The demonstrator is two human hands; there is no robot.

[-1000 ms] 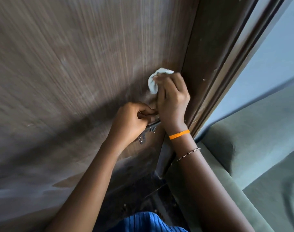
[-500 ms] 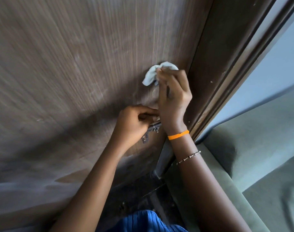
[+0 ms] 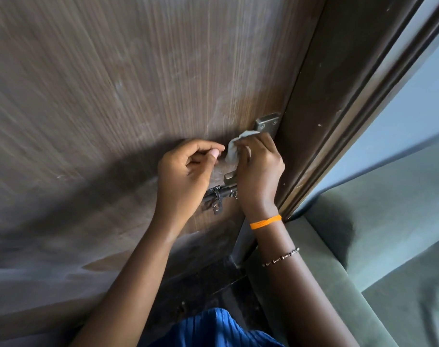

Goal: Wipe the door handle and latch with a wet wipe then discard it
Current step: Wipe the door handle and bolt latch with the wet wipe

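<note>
Gripping the wet wipe (image 3: 232, 152) in my right hand (image 3: 259, 176), I press it on the door handle (image 3: 266, 125) above the latch (image 3: 219, 195); my left hand (image 3: 185, 171) curls closed, holding nothing.

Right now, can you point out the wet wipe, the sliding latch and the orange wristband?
wet wipe (image 3: 232, 152): head view, crumpled middle.
sliding latch (image 3: 219, 195): head view, bolt bar.
orange wristband (image 3: 265, 222): head view, middle of the band.
</note>
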